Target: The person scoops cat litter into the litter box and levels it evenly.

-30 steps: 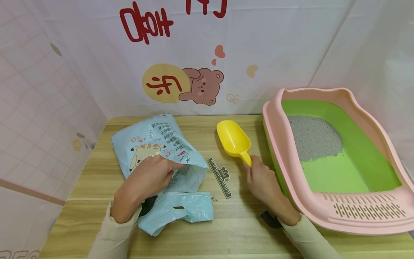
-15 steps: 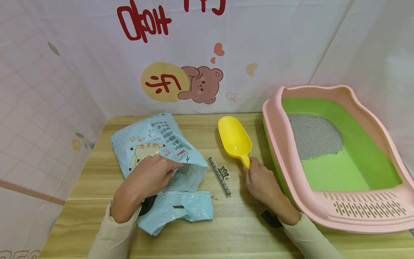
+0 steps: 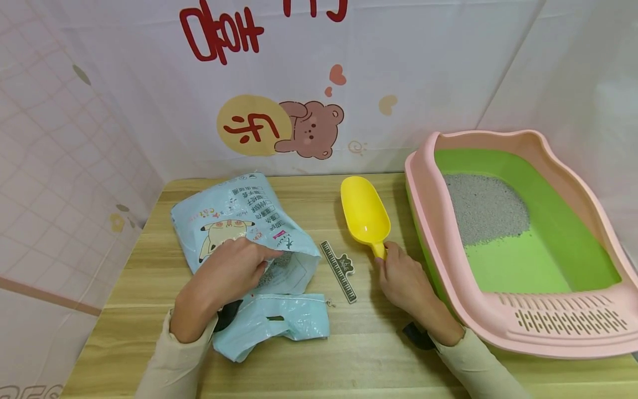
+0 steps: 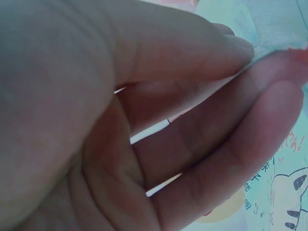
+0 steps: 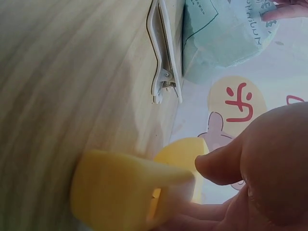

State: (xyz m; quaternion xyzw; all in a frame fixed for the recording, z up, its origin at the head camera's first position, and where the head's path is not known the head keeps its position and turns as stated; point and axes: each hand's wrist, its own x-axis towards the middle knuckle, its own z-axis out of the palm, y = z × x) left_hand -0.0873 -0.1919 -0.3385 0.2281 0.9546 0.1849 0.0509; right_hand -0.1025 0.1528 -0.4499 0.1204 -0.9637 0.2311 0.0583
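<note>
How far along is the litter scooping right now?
Done: some grey litter already lies in the litter box, and the bag clip is off. In hand: the left hand holds the litter bag open; the right hand grips the empty yellow scoop. Left: likely more scoops.

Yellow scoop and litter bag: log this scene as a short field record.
left hand: pinches the open edge of the cat litter bag
right hand: grips the handle of the yellow scoop
scoop: on the wooden table, empty
bag clip: lies between bag and scoop
litter box: pink rim, green inside, grey litter at far end
</note>
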